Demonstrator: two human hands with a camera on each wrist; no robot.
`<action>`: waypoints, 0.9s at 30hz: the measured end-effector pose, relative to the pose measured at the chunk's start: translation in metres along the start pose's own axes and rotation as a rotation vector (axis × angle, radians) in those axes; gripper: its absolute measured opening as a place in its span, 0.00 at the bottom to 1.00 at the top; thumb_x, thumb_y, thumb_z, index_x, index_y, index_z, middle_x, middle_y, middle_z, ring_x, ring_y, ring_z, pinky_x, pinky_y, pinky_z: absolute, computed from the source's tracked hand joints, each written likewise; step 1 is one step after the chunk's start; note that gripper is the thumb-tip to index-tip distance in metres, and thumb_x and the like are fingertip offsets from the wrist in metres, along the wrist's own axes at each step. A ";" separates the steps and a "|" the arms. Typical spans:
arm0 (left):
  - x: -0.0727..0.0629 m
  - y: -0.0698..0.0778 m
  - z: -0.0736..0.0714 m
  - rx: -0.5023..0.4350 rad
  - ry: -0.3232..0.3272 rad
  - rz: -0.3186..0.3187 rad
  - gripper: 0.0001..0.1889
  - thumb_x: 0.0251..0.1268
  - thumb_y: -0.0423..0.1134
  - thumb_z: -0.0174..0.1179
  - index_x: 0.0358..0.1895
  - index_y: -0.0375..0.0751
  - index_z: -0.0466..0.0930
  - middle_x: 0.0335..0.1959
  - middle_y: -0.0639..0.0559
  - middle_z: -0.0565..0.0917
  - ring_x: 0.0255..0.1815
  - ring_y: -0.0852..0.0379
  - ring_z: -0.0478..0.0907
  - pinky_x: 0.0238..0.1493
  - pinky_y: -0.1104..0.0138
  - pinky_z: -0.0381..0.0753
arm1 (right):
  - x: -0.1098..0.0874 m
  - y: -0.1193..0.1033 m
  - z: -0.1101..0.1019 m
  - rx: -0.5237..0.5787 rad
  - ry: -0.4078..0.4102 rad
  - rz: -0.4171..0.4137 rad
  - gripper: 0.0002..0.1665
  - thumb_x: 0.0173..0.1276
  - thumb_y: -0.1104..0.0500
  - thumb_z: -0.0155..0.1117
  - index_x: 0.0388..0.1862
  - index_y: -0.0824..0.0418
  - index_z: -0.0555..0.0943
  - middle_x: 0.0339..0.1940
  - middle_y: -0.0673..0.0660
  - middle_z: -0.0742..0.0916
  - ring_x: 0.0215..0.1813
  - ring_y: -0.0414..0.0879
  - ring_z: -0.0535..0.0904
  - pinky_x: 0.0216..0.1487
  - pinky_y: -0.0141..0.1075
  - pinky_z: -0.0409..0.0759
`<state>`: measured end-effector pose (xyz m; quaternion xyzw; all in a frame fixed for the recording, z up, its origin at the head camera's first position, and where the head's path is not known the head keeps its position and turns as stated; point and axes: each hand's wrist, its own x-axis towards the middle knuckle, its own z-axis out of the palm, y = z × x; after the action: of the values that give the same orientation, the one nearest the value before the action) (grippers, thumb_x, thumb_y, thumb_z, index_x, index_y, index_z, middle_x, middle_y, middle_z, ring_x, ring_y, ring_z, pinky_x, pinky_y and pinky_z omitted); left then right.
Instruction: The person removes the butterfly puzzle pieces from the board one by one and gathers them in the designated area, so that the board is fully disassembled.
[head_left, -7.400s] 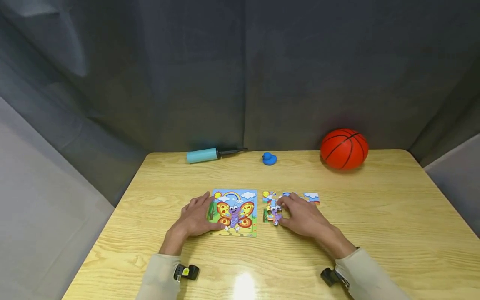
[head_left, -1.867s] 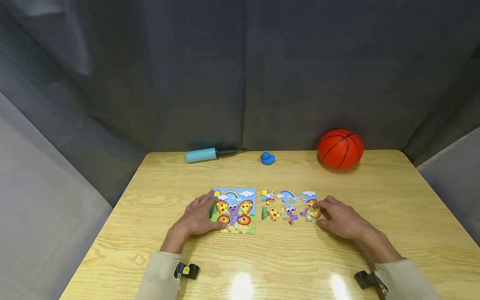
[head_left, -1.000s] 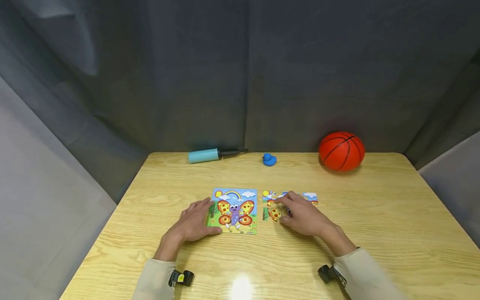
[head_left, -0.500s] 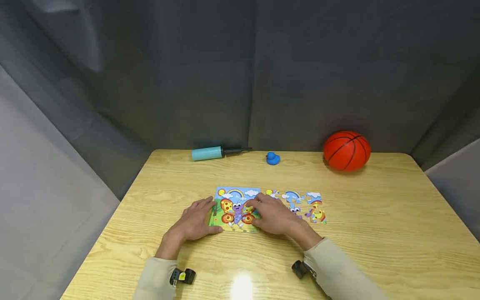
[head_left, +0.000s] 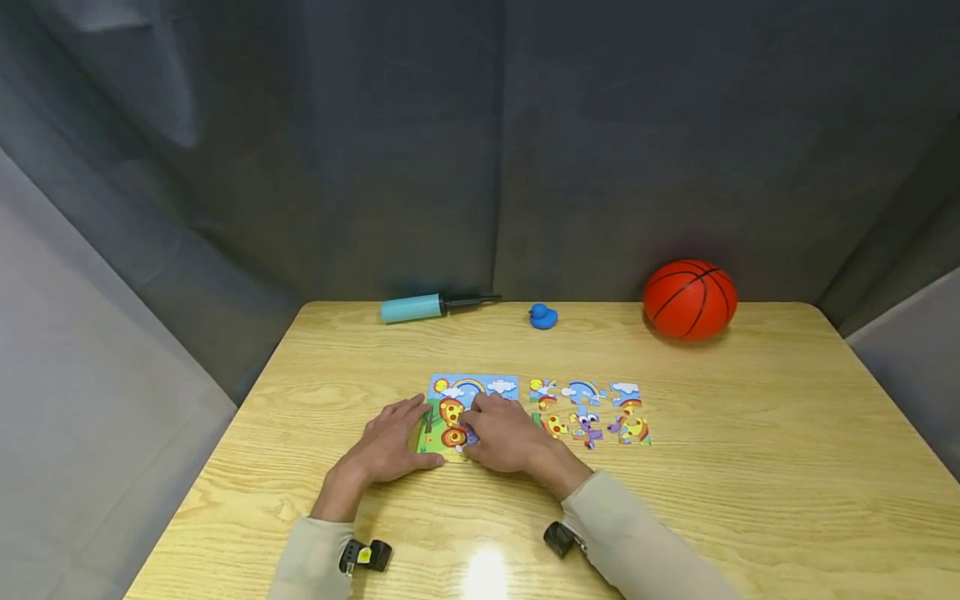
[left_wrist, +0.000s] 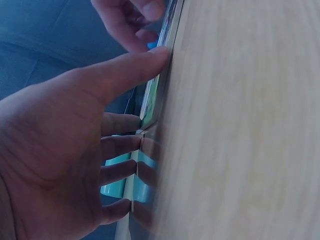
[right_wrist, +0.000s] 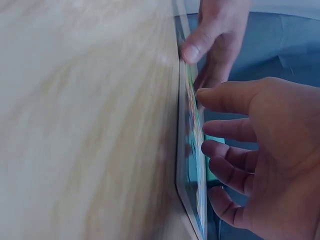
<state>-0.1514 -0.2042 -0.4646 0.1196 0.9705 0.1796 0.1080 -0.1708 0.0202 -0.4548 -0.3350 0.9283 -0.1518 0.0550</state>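
A square butterfly puzzle (head_left: 453, 410) lies flat on the table between my hands. My left hand (head_left: 390, 440) rests at its left side, thumb on the near edge, fingers spread along the tabletop. Over the puzzle's middle is my right hand (head_left: 512, 435), covering the butterfly's right part. In the right wrist view, its bent fingers (right_wrist: 232, 131) and thumb are apart, tips right at the picture's surface, with no piece showing between them. Loose jigsaw pieces stand in two rows to the right, among them a rainbow piece (head_left: 585, 392) and a purple face piece (head_left: 588, 427).
Along the table's far edge are a blue hand pump (head_left: 412, 308) with a black nozzle, a blue rubber duck (head_left: 543, 317) and a red basketball (head_left: 690, 300). A dark curtain (head_left: 390, 167) hangs behind the wooden table (head_left: 750, 467).
Earlier, a lower row of loose pieces was formed under the upper one. My right hand has since moved left from those pieces onto the puzzle's middle; my left hand stays at its side.
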 end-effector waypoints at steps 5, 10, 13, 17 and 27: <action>-0.001 0.000 0.001 -0.011 0.002 0.005 0.46 0.53 0.64 0.66 0.73 0.47 0.62 0.78 0.49 0.57 0.77 0.43 0.53 0.70 0.41 0.56 | 0.005 -0.010 0.006 -0.017 -0.015 0.012 0.22 0.63 0.47 0.64 0.55 0.52 0.82 0.43 0.49 0.77 0.43 0.44 0.71 0.42 0.42 0.72; -0.001 0.001 0.001 -0.017 0.005 0.006 0.46 0.53 0.63 0.66 0.73 0.47 0.62 0.78 0.49 0.57 0.77 0.43 0.53 0.71 0.41 0.55 | 0.009 -0.016 0.010 -0.023 -0.010 0.045 0.22 0.64 0.44 0.64 0.54 0.52 0.81 0.48 0.51 0.78 0.48 0.46 0.75 0.45 0.50 0.75; -0.001 0.001 0.000 -0.017 0.006 0.005 0.46 0.54 0.63 0.66 0.74 0.47 0.62 0.78 0.50 0.57 0.77 0.43 0.53 0.71 0.41 0.55 | 0.010 -0.017 0.010 -0.005 -0.005 0.052 0.23 0.64 0.44 0.65 0.55 0.52 0.81 0.49 0.52 0.79 0.49 0.46 0.76 0.48 0.50 0.77; -0.001 0.000 0.000 -0.024 0.008 0.005 0.46 0.54 0.62 0.66 0.74 0.47 0.62 0.78 0.50 0.57 0.77 0.43 0.52 0.71 0.41 0.55 | 0.011 -0.017 0.011 0.030 0.006 0.050 0.24 0.62 0.46 0.68 0.54 0.54 0.82 0.48 0.52 0.79 0.48 0.46 0.77 0.47 0.45 0.79; -0.002 0.001 0.000 -0.027 0.002 -0.001 0.46 0.53 0.63 0.66 0.73 0.47 0.62 0.78 0.50 0.57 0.77 0.44 0.52 0.72 0.42 0.54 | 0.011 -0.018 0.011 0.064 0.048 0.058 0.22 0.57 0.48 0.73 0.48 0.53 0.80 0.42 0.50 0.80 0.44 0.45 0.79 0.41 0.43 0.79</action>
<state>-0.1496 -0.2035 -0.4641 0.1177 0.9681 0.1926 0.1087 -0.1663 -0.0031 -0.4597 -0.3021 0.9334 -0.1877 0.0477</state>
